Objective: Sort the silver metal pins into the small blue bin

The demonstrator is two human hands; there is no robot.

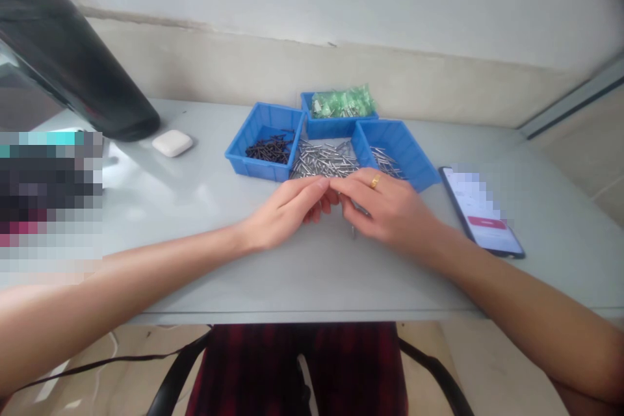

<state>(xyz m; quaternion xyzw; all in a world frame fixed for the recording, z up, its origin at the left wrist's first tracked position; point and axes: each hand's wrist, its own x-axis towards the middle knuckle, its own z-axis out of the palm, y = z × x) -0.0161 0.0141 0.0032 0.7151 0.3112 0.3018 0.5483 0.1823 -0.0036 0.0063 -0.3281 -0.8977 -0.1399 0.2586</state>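
Observation:
My left hand point(290, 203) is closed, its fingers curled under and the thumb pointing right. Whatever lies inside it is hidden. Its tip meets the fingertips of my right hand point(390, 205), which wears a gold ring and has bent fingers. Thin silver metal pins point(359, 208) show between the right thumb and fingers, one end sticking out below. Just behind both hands lies a loose pile of similar silver pins point(324, 159). Blue bins surround this pile: a left bin point(236, 159) with black screws point(270, 149), and a right bin point(422, 159) with more silver pins point(385, 161).
At the back, a third blue bin point(336, 127) holds green plastic packets point(346, 102). A phone point(480, 214) lies at right. On the left are a white case point(172, 142) and a tall dark bottle point(82, 58). The table's front edge point(312, 316) runs above my lap.

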